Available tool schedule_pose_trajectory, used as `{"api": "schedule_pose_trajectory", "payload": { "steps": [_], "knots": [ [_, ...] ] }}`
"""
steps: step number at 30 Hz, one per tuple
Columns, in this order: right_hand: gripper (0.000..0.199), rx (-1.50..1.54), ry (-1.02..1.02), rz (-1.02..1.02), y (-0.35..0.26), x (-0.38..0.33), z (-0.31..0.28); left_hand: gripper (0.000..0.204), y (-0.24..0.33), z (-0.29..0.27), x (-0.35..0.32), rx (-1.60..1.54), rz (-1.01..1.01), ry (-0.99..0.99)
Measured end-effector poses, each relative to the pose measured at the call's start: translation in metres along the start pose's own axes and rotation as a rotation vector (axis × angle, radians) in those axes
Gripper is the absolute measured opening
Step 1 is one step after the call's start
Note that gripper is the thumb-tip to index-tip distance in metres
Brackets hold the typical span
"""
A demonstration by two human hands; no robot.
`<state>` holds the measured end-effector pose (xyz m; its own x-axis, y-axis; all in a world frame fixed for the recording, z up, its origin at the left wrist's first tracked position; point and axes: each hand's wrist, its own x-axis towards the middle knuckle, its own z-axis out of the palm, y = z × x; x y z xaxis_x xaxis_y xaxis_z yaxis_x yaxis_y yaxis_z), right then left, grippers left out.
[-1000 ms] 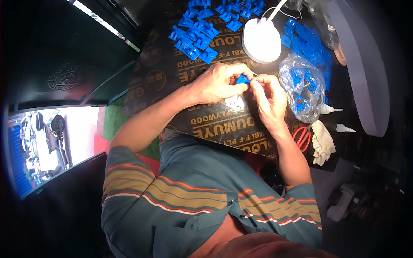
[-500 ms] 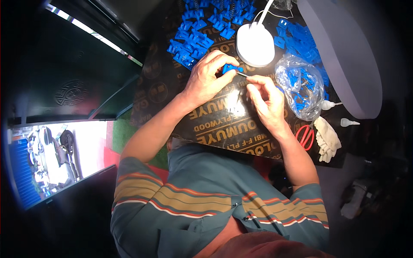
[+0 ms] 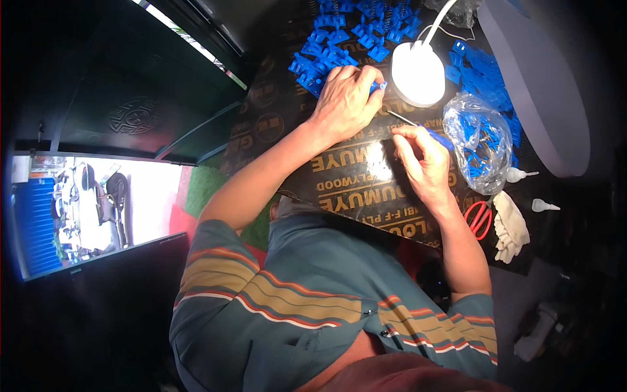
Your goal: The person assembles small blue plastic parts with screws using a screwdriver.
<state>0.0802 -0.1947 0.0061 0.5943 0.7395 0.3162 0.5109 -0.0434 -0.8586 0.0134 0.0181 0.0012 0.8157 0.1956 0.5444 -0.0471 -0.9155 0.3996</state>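
Note:
Between the thumb and fingers of my left hand (image 3: 345,101) is a small blue plastic part (image 3: 377,87), mostly covered by the fingers. That hand is turned back-up, beside a pile of similar blue plastic parts (image 3: 323,55), some with dark springs. My right hand (image 3: 426,166) is closed on a screwdriver (image 3: 401,119) with a thin metal shaft and a blue handle. Its tip points left toward my left hand, apart from the blue part. Both hands are above the dark printed plywood tabletop (image 3: 346,171).
A white lamp base (image 3: 418,78) stands beyond my hands. On the right are a clear bag (image 3: 482,147) of blue parts, loose blue pieces (image 3: 482,70), red-handled scissors (image 3: 479,221), a pale glove (image 3: 511,228) and white nozzles (image 3: 542,206). A large grey curved panel (image 3: 542,91) rises at far right.
My left hand has turned back-up and moved toward the pile with the blue part. The screwdriver tip has come away from the part. The whole view has shifted somewhat.

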Motion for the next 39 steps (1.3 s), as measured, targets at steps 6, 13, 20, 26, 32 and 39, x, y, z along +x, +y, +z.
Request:
{"api": "schedule_pose_trajectory", "payload": {
  "steps": [6,13,20,26,32,39],
  "knots": [
    [0.01,-0.034,-0.012,-0.031,0.002,-0.001,0.0,0.017,-0.012,0.003,0.014,0.085,0.048,0.002],
    [0.01,-0.038,-0.031,0.009,0.001,-0.001,0.0,0.015,-0.017,0.014,0.014,0.081,0.033,0.048],
    [0.012,-0.036,-0.063,-0.001,0.003,-0.003,0.001,0.014,-0.024,0.008,0.017,0.196,0.092,0.09],
    [0.014,-0.102,-0.066,-0.073,0.004,-0.002,-0.002,0.021,-0.03,0.001,0.023,0.22,0.054,0.161],
    [0.013,-0.127,-0.069,-0.1,0.005,-0.001,-0.002,0.019,-0.045,-0.015,0.034,0.107,-0.054,0.269],
    [0.01,-0.18,-0.099,-0.119,0.003,0.001,0.005,0.022,-0.044,-0.01,0.023,0.075,0.198,0.091]
  ]
}}
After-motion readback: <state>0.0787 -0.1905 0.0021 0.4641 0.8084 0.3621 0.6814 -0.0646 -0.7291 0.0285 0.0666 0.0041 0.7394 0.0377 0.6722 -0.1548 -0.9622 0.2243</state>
